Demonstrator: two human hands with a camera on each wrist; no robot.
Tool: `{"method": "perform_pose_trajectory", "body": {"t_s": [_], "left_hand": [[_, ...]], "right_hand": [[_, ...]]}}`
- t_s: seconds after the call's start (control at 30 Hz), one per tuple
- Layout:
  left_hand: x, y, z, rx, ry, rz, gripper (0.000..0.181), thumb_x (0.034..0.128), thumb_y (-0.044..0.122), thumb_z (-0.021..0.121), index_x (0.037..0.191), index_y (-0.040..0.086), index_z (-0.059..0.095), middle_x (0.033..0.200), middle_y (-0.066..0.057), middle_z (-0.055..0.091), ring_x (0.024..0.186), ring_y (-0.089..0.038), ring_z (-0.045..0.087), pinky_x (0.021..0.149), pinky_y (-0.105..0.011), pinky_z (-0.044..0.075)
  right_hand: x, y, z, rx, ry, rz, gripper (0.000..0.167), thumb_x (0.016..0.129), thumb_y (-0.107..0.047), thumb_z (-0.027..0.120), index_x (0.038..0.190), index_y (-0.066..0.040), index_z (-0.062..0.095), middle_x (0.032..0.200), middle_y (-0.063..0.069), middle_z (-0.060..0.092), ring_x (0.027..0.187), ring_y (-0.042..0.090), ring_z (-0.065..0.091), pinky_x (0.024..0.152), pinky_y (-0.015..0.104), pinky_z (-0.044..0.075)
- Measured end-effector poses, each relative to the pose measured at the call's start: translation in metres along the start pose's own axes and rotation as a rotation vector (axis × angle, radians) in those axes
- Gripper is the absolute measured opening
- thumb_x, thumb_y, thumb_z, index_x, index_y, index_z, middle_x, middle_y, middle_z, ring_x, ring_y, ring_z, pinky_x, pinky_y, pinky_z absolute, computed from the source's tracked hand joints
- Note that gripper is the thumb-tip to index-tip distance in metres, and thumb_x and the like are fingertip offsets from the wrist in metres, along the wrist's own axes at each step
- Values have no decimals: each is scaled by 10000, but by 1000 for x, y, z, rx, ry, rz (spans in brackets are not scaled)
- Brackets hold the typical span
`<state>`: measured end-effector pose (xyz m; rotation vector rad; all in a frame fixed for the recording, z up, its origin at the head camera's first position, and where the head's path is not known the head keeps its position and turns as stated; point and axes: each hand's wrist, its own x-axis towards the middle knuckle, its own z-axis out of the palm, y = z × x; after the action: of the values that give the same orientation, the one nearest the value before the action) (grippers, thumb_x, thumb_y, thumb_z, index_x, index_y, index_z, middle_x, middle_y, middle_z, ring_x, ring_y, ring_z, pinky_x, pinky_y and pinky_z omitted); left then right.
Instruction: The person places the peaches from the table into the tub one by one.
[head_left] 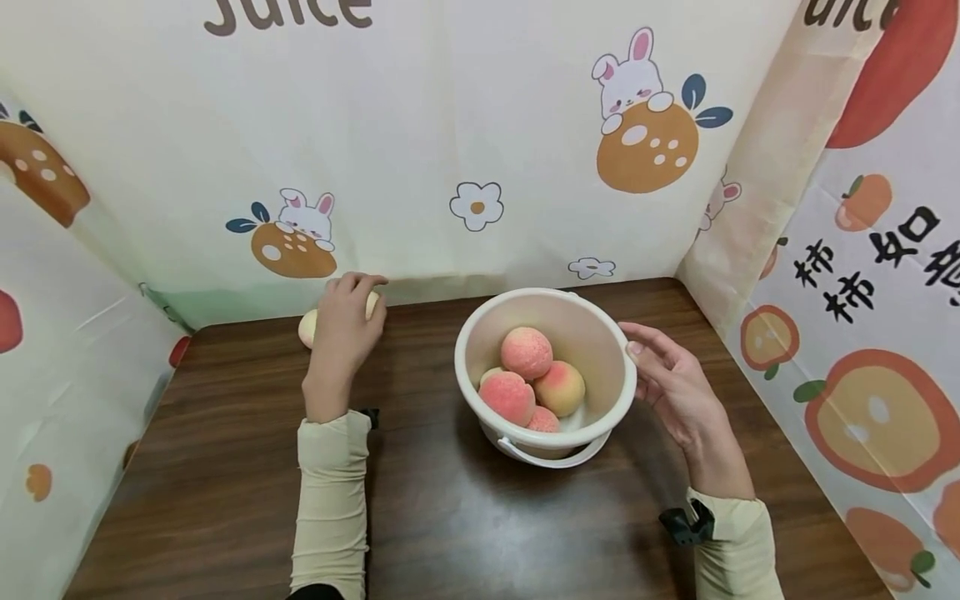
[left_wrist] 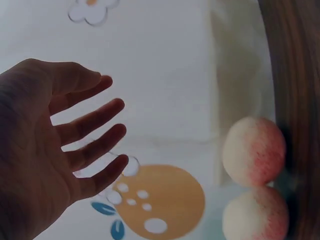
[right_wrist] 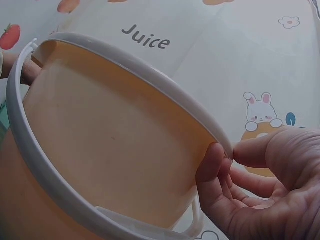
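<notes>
A white bucket [head_left: 621, 400] with a handle stands on the table and holds several pink and yellow peaches [head_left: 527, 353]. My right hand [head_left: 678, 392] pinches its rim at the right side between thumb and fingers. The right wrist view shows this grip on the bucket's rim [right_wrist: 165, 82] up close; the peaches are out of sight there. My left hand [head_left: 347, 329] is over two pale peaches [head_left: 307, 328] near the back edge and partly hides them. In the left wrist view its fingers are spread and hold nothing, apart from the upper peach [left_wrist: 255, 152] and lower peach [left_wrist: 256, 215].
The dark wooden table [head_left: 450, 533] ends at the back against a printed cloth [head_left: 405, 167] with rabbits and fruit. More printed cloth [head_left: 817, 275] stands along the right side. The bucket's handle [head_left: 555, 458] hangs down at its front.
</notes>
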<state>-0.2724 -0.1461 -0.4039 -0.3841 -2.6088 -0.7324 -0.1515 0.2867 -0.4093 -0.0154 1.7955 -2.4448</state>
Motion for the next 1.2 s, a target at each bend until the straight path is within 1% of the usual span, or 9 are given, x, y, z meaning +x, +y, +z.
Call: {"method": "perform_pose_trajectory", "body": {"t_s": [0.1, 0.2, 0.33, 0.43, 0.5, 0.7, 0.93, 1.07, 1.2], "left_hand": [[-1, -10, -1, 17, -22, -85, 306, 1028, 159, 590, 1311, 76, 669, 1322, -205, 612, 1227, -479, 507, 1027, -667, 402], [0, -21, -1, 36, -32, -143, 348, 1033, 179, 570, 1355, 67, 637, 1367, -228, 584, 1284, -502, 476, 1056, -688, 377], [-2, -37, 3, 53, -52, -221, 412, 1040, 213, 554, 1420, 59, 587, 1434, -260, 534, 1376, -517, 411, 1084, -713, 335], [-2, -50, 7, 52, -66, -282, 459, 1043, 242, 554, 1467, 66, 545, 1490, -279, 478, 1428, -524, 343, 1086, -732, 307], [-3, -59, 10, 45, -74, -311, 485, 1047, 258, 552, 1494, 72, 519, 1528, -289, 435, 1453, -530, 300, 1087, -745, 286], [-10, -80, 21, 4, -89, -367, 534, 1051, 276, 544, 1533, 61, 458, 1598, -314, 304, 1506, -544, 173, 1092, -786, 224], [-16, -98, 35, -1, -112, -413, 581, 1059, 294, 514, 1581, 78, 379, 1660, -308, 182, 1539, -545, 83, 1102, -814, 191], [-17, -107, 38, -19, -134, -446, 607, 1068, 335, 499, 1605, 97, 344, 1685, -295, 109, 1549, -545, 36, 1112, -818, 165], [-20, -115, 39, -43, -160, -471, 638, 1078, 367, 486, 1631, 107, 305, 1705, -278, 72, 1552, -553, 29, 1113, -823, 161]], "right_hand": [[0, 0, 0, -3, -2, 0, 295, 1069, -93, 554, 1352, -145, 618, 1125, -14, 703, 906, 86, 724, 731, 272, 624], [1, -1, 0, -1, -10, -7, 294, 1071, -86, 544, 1348, -149, 622, 1133, -14, 699, 913, 82, 724, 734, 271, 625], [-1, 0, 0, 2, -11, -13, 298, 1075, -81, 533, 1353, -145, 619, 1154, -10, 694, 926, 83, 727, 742, 271, 627], [-1, -1, -1, -4, -14, -19, 302, 1077, -85, 531, 1361, -141, 616, 1163, -9, 694, 927, 83, 728, 740, 271, 627], [0, -1, -1, -5, -18, -24, 304, 1077, -87, 530, 1366, -136, 610, 1167, -8, 691, 926, 82, 730, 736, 270, 627], [1, 2, -1, 1, -20, -18, 316, 1077, -85, 532, 1381, -127, 605, 1173, -8, 695, 925, 86, 736, 729, 269, 628], [2, 3, -1, 5, -27, -18, 316, 1080, -81, 522, 1380, -131, 605, 1170, -12, 694, 926, 80, 729, 732, 262, 625], [2, 1, -1, 3, -23, -33, 313, 1078, -75, 522, 1374, -125, 612, 1179, -10, 693, 931, 80, 730, 731, 257, 624], [1, 1, -2, 2, -22, -33, 312, 1077, -75, 524, 1371, -127, 617, 1180, -9, 696, 937, 82, 732, 735, 257, 624]]}}
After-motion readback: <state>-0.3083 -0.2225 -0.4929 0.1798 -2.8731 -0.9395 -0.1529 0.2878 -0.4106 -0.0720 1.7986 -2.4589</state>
